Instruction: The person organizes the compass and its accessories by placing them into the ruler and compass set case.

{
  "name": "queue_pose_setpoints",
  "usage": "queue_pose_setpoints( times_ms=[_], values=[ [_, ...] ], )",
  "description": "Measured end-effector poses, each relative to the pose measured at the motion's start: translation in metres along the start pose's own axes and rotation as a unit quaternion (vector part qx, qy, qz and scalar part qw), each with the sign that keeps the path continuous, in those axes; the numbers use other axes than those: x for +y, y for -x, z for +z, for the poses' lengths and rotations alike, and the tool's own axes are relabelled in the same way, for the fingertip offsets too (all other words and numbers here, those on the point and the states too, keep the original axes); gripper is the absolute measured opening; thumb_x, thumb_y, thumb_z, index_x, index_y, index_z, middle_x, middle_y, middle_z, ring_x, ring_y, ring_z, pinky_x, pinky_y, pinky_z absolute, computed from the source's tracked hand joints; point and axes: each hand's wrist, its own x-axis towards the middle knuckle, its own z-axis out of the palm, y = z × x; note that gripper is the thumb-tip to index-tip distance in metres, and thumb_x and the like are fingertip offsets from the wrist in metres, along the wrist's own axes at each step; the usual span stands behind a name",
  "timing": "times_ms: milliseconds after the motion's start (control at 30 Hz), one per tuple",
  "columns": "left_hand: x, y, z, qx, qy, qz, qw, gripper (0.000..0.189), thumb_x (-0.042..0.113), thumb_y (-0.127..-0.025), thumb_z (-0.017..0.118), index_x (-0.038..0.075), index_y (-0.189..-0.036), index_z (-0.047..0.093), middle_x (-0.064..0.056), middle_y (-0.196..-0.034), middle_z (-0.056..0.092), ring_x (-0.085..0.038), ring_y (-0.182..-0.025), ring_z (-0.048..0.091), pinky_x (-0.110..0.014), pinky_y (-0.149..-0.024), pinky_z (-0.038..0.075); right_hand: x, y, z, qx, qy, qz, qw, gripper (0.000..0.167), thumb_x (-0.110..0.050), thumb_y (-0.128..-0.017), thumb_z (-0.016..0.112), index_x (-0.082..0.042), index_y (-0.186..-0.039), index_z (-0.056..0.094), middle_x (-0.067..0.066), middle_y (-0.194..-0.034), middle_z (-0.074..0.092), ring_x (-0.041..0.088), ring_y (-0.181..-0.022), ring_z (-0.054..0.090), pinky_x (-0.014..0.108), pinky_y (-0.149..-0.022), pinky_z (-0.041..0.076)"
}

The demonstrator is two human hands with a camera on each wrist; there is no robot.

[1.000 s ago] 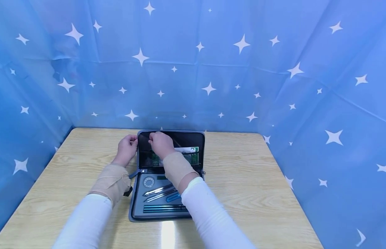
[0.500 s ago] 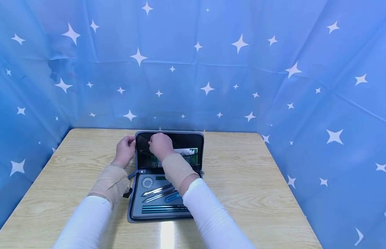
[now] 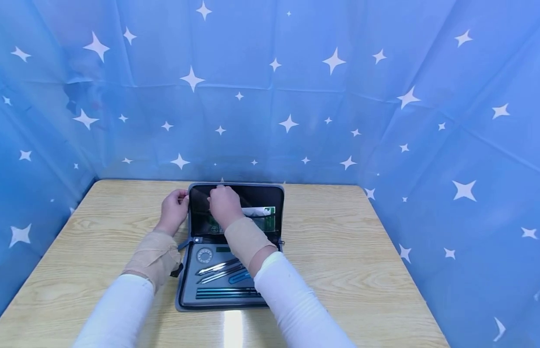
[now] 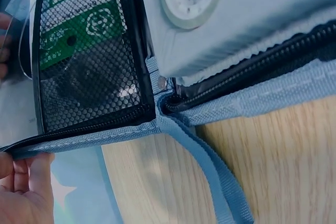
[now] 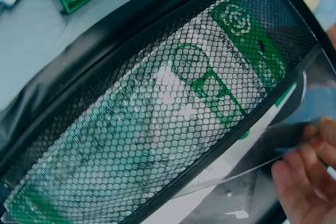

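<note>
A grey-blue zippered case lies unfolded, its black-lined lid (image 3: pixel 261 195) raised at the back. My left hand (image 3: pixel 173 212) pinches the lid's left edge; in the left wrist view its thumb and fingers (image 4: pixel 39 174) meet at the fabric border. Reaching across the lid, my right hand (image 3: pixel 226 205) pinches a clear plastic sheet (image 5: pixel 268 142) with a straight edge. That sheet runs down behind the rim of the mesh pocket (image 5: pixel 157 103). Inside the pocket shows a green and white printed card (image 4: pixel 79 30).
The case's grey tray holds a white ring (image 3: pixel 198 255), slim metallic tools (image 3: pixel 217 267), a blue tool (image 3: pixel 239 277) and dark pencils (image 3: pixel 226 293). A blue strap (image 4: pixel 210 166) hangs off the hinge side. Under everything is a wooden table (image 3: pixel 339 266), with a starry curtain (image 3: pixel 252 48) behind.
The whole scene shifts slightly left in the head view. Both hands stay at the lid, with hardly any movement relative to the case.
</note>
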Motion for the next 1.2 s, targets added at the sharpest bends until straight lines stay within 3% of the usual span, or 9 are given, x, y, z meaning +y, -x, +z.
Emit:
queue_pose_setpoints(
  times_ms=[100, 300, 600, 767, 1033, 1200],
  values=[
    [-0.001, 0.0, 0.0, 0.002, -0.001, -0.004, 1.0, 0.025, 0.005, -0.096, 0.045, -0.009, -0.112, 0.058, -0.025, -0.107, 0.059, -0.036, -0.098, 0.058, -0.04, -0.086, 0.047, -0.004, -0.001, 0.001, 0.018, 0.004, 0.004, 0.9998, 0.025, -0.035, -0.094, 0.057, -0.018, -0.105, 0.072, 0.001, -0.112, 0.065, 0.014, -0.096, 0.063, 0.027, -0.077, 0.056],
    [0.002, 0.0, -0.002, 0.0, 0.004, -0.011, 0.9999, 0.026, 0.006, -0.097, 0.045, -0.009, -0.114, 0.057, -0.025, -0.109, 0.059, -0.036, -0.099, 0.058, -0.041, -0.087, 0.047, -0.011, -0.006, 0.002, 0.042, -0.068, 0.016, 0.9967, 0.018, -0.029, -0.091, 0.062, -0.019, -0.103, 0.07, -0.004, -0.098, 0.065, 0.01, -0.092, 0.062, 0.026, -0.078, 0.053],
    [0.004, 0.001, 0.0, 0.0, 0.003, -0.029, 0.9996, 0.027, 0.007, -0.097, 0.044, -0.008, -0.116, 0.057, -0.024, -0.11, 0.059, -0.032, -0.097, 0.057, -0.037, -0.083, 0.047, -0.011, -0.007, 0.0, 0.001, -0.121, 0.058, 0.991, 0.013, -0.029, -0.093, 0.06, -0.021, -0.095, 0.07, -0.008, -0.092, 0.067, 0.007, -0.085, 0.062, 0.024, -0.078, 0.052],
    [0.004, 0.002, -0.002, 0.003, -0.005, -0.035, 0.9994, 0.027, 0.007, -0.098, 0.044, -0.008, -0.116, 0.057, -0.024, -0.109, 0.058, -0.031, -0.096, 0.054, -0.036, -0.081, 0.045, -0.012, -0.006, 0.003, -0.007, -0.103, 0.057, 0.993, 0.017, -0.03, -0.093, 0.059, -0.02, -0.099, 0.072, -0.007, -0.094, 0.066, 0.008, -0.086, 0.062, 0.025, -0.08, 0.053],
    [0.003, 0.002, -0.001, -0.003, 0.007, -0.036, 0.9993, 0.027, 0.008, -0.098, 0.045, -0.007, -0.116, 0.057, -0.024, -0.111, 0.059, -0.032, -0.098, 0.057, -0.035, -0.081, 0.047, -0.011, -0.003, 0.011, 0.044, -0.021, 0.04, 0.998, 0.025, -0.037, -0.093, 0.058, -0.019, -0.103, 0.071, -0.003, -0.093, 0.067, 0.011, -0.088, 0.063, 0.027, -0.075, 0.055],
    [0.001, 0.002, -0.003, -0.001, 0.005, -0.029, 0.9996, 0.026, 0.008, -0.098, 0.045, -0.007, -0.115, 0.058, -0.023, -0.109, 0.059, -0.032, -0.097, 0.058, -0.027, -0.074, 0.047, -0.007, 0.0, 0.014, 0.07, -0.012, 0.024, 0.9972, 0.023, -0.036, -0.092, 0.059, -0.019, -0.104, 0.068, -0.002, -0.098, 0.065, 0.013, -0.092, 0.061, 0.028, -0.073, 0.055]
  ],
)
